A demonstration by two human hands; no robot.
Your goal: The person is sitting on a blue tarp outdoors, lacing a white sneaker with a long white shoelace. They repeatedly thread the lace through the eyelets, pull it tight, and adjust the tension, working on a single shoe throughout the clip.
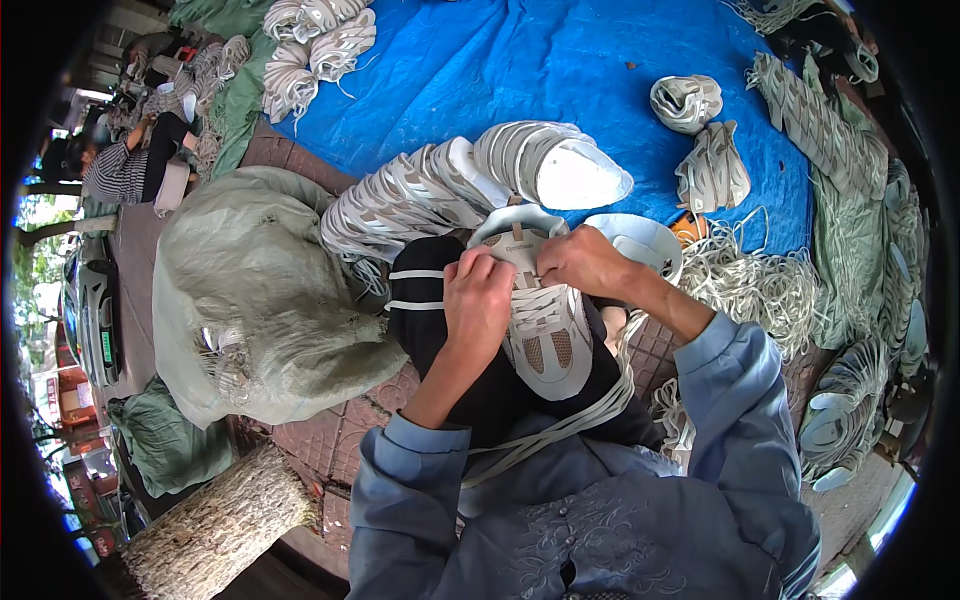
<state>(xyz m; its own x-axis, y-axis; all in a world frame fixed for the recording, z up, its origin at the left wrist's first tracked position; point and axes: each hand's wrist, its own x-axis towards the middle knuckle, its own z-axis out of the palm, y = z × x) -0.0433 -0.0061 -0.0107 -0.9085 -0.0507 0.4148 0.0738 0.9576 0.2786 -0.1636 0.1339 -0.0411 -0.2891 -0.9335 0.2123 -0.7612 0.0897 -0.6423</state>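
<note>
A beige and white shoe upper (548, 352) rests on my black-trousered lap, toe toward me. White shoelace (540, 308) criss-crosses its lower eyelets. My left hand (478, 300) is closed on the upper's left edge, fingers curled beside the tongue (518, 250). On the opposite edge my right hand (585, 262) is closed in a pinch near the upper eyelets; its fingers hide whether a lace end is in them. A bundle of loose white laces (570, 428) hangs across my lap.
Ahead, a curved row of nested shoe uppers (410, 195) lies beside a blue tarp (450, 70). A heap of white laces (750, 280) is at right. A grey-green sack (260, 280) bulges at left, above a log (220, 520). Another person (125, 170) sits far left.
</note>
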